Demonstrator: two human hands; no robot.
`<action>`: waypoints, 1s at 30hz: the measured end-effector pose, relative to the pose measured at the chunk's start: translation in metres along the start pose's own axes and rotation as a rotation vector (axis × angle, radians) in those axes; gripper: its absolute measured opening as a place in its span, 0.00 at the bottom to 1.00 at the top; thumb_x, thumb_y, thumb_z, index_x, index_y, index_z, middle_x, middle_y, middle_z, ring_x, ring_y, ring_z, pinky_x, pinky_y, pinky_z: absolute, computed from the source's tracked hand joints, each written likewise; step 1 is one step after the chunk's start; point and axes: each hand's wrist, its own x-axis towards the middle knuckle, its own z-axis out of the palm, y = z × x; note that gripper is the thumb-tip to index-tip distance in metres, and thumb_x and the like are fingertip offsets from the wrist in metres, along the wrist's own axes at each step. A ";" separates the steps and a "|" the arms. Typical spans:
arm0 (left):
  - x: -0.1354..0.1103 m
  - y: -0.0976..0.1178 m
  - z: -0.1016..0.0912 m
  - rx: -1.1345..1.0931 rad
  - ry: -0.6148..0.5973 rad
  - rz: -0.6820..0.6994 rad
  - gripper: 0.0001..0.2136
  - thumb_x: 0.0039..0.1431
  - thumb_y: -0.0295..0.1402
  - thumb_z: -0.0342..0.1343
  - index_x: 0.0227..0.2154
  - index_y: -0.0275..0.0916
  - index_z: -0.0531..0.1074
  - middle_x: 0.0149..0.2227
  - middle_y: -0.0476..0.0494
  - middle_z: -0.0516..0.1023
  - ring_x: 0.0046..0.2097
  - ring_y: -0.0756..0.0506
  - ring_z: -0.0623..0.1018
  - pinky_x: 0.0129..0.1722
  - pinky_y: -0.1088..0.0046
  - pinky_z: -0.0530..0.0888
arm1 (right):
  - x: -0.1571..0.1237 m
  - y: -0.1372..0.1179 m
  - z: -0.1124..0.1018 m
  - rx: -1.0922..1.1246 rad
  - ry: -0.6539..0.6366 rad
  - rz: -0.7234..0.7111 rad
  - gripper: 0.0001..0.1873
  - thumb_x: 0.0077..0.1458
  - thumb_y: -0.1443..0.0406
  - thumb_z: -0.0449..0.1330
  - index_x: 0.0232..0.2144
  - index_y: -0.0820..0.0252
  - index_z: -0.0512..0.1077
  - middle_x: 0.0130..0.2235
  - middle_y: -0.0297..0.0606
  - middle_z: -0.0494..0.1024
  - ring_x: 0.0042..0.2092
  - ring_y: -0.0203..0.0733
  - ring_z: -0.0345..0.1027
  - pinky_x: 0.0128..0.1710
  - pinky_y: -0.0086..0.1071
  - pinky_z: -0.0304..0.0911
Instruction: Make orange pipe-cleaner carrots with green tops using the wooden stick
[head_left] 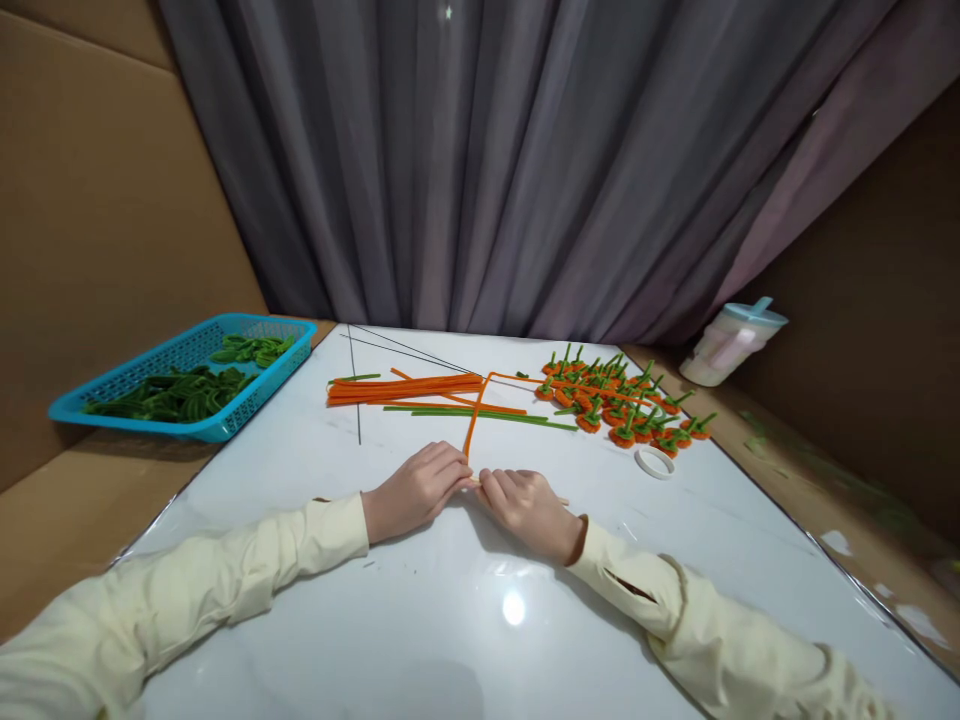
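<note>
Hanging across the upper frame, a grey curtain backs a glossy white table that fills the lower middle. From the centre, a thin, fuzzy orange strip rises, bends sharply and runs right, its lower end pinched in the left hand's closed fingertips, while the right hand's fingers curl around a slim, mostly hidden pale stick.

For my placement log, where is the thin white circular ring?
In the head view, the ring lies at right, just nearer the camera than fuzzy orange-and-green pieces.
</note>
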 end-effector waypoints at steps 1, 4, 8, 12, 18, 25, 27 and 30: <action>0.000 0.000 0.000 0.033 -0.008 0.011 0.10 0.62 0.26 0.42 0.31 0.33 0.68 0.29 0.41 0.71 0.34 0.46 0.67 0.33 0.69 0.67 | 0.000 0.000 0.000 -0.010 -0.002 -0.003 0.10 0.60 0.70 0.47 0.26 0.62 0.58 0.19 0.31 0.63 0.20 0.33 0.56 0.21 0.31 0.40; 0.001 0.001 0.001 0.126 -0.016 0.051 0.10 0.61 0.24 0.42 0.29 0.32 0.67 0.27 0.40 0.70 0.32 0.46 0.66 0.32 0.69 0.66 | -0.001 -0.001 0.001 -0.031 -0.007 -0.007 0.10 0.60 0.70 0.47 0.26 0.62 0.59 0.19 0.31 0.63 0.20 0.33 0.56 0.22 0.32 0.39; -0.001 0.000 0.004 0.192 -0.009 0.085 0.10 0.61 0.24 0.42 0.28 0.32 0.66 0.26 0.40 0.69 0.31 0.46 0.65 0.30 0.68 0.66 | 0.000 -0.002 -0.001 -0.047 -0.010 -0.008 0.10 0.60 0.69 0.47 0.26 0.62 0.59 0.19 0.31 0.63 0.20 0.34 0.55 0.22 0.32 0.39; -0.002 -0.002 0.003 0.135 0.032 0.075 0.08 0.62 0.25 0.44 0.31 0.32 0.67 0.27 0.42 0.70 0.32 0.47 0.66 0.31 0.69 0.66 | 0.000 -0.001 -0.002 -0.050 -0.020 0.009 0.09 0.60 0.69 0.48 0.27 0.63 0.61 0.19 0.31 0.63 0.21 0.34 0.56 0.22 0.32 0.39; -0.004 -0.005 0.003 0.138 0.076 0.116 0.06 0.61 0.25 0.44 0.33 0.33 0.66 0.29 0.42 0.70 0.32 0.47 0.67 0.31 0.70 0.68 | 0.000 -0.004 0.000 0.248 -0.143 0.252 0.11 0.59 0.67 0.49 0.25 0.62 0.62 0.19 0.32 0.67 0.21 0.32 0.58 0.22 0.29 0.42; -0.005 -0.010 0.002 0.220 0.128 0.335 0.07 0.60 0.23 0.44 0.37 0.30 0.66 0.31 0.39 0.72 0.34 0.46 0.68 0.32 0.69 0.71 | 0.020 0.008 -0.013 1.427 -0.464 0.768 0.18 0.49 0.66 0.57 0.42 0.57 0.56 0.27 0.29 0.70 0.24 0.31 0.63 0.21 0.23 0.55; -0.004 -0.010 0.000 0.232 0.154 0.381 0.07 0.60 0.23 0.46 0.38 0.30 0.66 0.31 0.38 0.73 0.34 0.46 0.69 0.32 0.69 0.72 | 0.023 0.013 -0.016 1.729 -0.524 0.837 0.22 0.47 0.62 0.61 0.41 0.56 0.53 0.31 0.31 0.71 0.27 0.33 0.67 0.19 0.22 0.57; -0.003 -0.010 -0.003 0.228 0.180 0.428 0.06 0.59 0.23 0.47 0.37 0.30 0.67 0.31 0.38 0.74 0.34 0.46 0.70 0.32 0.69 0.72 | 0.024 0.018 -0.019 1.958 -0.514 0.859 0.24 0.44 0.61 0.64 0.37 0.56 0.53 0.32 0.33 0.72 0.29 0.36 0.70 0.20 0.24 0.62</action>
